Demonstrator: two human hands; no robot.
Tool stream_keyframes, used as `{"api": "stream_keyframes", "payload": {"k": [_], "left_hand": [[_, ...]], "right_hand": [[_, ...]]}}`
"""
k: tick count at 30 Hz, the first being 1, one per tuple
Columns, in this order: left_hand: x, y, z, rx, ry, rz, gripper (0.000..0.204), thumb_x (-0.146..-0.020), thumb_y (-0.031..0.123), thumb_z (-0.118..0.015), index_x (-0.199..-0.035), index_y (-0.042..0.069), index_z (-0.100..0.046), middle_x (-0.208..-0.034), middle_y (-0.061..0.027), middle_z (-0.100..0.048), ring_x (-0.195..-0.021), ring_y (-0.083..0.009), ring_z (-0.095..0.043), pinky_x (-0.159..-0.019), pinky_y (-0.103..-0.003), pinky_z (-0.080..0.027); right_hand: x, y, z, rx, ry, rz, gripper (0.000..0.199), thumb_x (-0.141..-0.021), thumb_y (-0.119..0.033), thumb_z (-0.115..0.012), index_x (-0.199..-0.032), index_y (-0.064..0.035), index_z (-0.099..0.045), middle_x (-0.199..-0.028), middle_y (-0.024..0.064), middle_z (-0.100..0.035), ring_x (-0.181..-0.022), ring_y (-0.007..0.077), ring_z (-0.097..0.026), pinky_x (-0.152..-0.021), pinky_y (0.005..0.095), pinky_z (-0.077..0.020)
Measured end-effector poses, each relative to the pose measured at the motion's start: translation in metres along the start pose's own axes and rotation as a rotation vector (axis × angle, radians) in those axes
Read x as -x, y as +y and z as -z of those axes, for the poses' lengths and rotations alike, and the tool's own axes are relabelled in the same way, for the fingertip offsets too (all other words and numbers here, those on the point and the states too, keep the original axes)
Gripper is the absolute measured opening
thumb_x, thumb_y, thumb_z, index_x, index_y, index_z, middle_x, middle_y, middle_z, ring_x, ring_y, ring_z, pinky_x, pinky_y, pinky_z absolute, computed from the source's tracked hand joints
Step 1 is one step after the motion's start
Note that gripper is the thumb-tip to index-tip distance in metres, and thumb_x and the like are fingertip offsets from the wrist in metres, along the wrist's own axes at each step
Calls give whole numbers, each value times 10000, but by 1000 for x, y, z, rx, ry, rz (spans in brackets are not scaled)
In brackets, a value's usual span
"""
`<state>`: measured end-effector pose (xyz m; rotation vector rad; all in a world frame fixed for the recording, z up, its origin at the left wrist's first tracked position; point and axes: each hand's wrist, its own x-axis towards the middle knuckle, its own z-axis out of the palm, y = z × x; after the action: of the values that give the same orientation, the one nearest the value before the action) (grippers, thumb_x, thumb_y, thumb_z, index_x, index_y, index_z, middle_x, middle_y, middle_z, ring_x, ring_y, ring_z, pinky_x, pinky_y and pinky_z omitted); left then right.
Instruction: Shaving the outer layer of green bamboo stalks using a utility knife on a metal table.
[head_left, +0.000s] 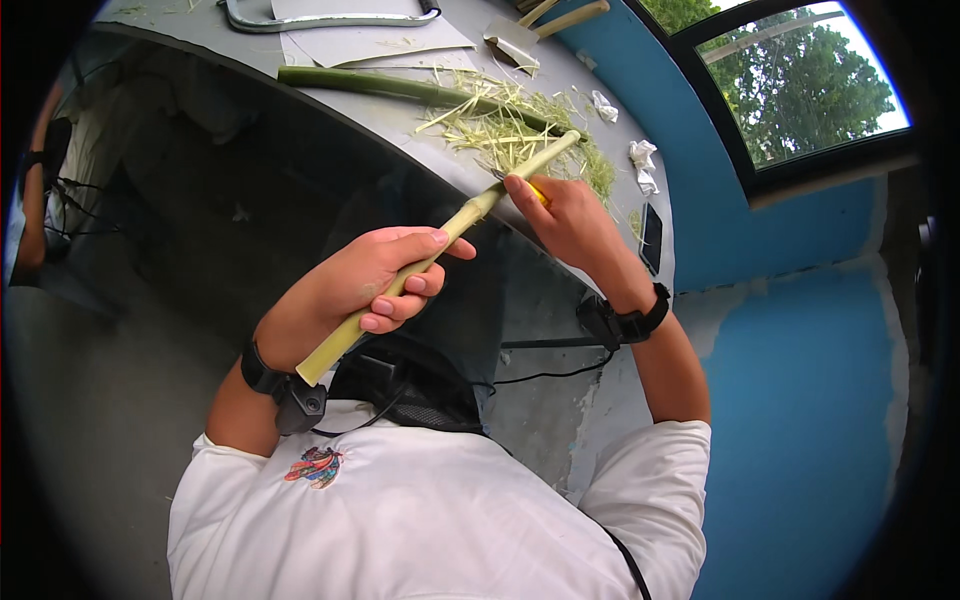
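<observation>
My left hand (pixel 385 280) is wrapped round the lower part of a peeled, pale green bamboo stalk (pixel 470 212), thumb lying along it. The stalk slants up and right; its cut lower end is by my left wrist and its far end is over the table's shavings. In my closed right hand (pixel 572 218) is a knife with a yellow handle (pixel 541 192), its blade tip against the stalk just beyond a node. Most of the knife is hidden by my fingers. Pale bamboo shavings (pixel 500 110) are heaped around a second, greener bamboo stalk (pixel 400 87) lying on the table.
On the grey table (pixel 190 22) lie a metal saw frame (pixel 330 21), white paper (pixel 375 42), a wooden-handled flat blade (pixel 514 43), crumpled tissues (pixel 643 165) and a dark phone (pixel 651 238). A blue wall and window stand right. Another person's arm (pixel 33 215) shows far left.
</observation>
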<state>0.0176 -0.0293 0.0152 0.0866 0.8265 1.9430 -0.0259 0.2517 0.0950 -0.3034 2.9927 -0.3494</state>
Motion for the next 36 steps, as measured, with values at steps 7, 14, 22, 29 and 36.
{"api": "stream_keyframes", "payload": {"k": [7,14,22,29,36], "left_hand": [[-33,5,-14,-216,42,-24,453,-1223,366,-452,-1457,-1,-577,-764,48,-426,-443,8,-342,-344,-184,-362],[-45,8,-17,-225,60,-27,434,-1218,359,-465,-1441,4,-577,-770,54,-439,-446,10,-350,-344,-192,-362],[-42,11,-16,-203,0,14,436,-1214,318,-469,-1500,-2,-546,-795,43,-468,-451,12,-362,-345,-189,-389],[-36,7,-13,-332,29,-4,399,-1215,331,-480,-1482,48,-568,-805,42,-470,-465,7,-365,-365,-195,-349],[-29,-3,-17,-665,85,32,365,-1211,442,-507,-1240,99,-626,-771,60,-438,-513,-20,-367,-422,-236,-320]], "right_hand": [[19,52,9,-34,45,-151,755,-1148,-631,-553,-820,47,-605,-624,174,-459,-608,276,-416,-606,495,-391],[8,72,2,27,59,-179,803,-1096,-693,-569,-819,46,-715,-691,279,-642,-664,465,-617,-691,555,-506],[-7,160,17,145,101,-286,882,-1135,-703,-464,-797,84,-674,-803,353,-686,-802,570,-654,-769,613,-516],[19,85,6,9,150,-135,727,-1160,-609,-507,-905,57,-649,-855,330,-680,-843,556,-629,-783,601,-491],[58,54,-26,45,271,-161,636,-1150,-577,-551,-896,-4,-657,-781,269,-674,-758,525,-642,-694,582,-492]]}}
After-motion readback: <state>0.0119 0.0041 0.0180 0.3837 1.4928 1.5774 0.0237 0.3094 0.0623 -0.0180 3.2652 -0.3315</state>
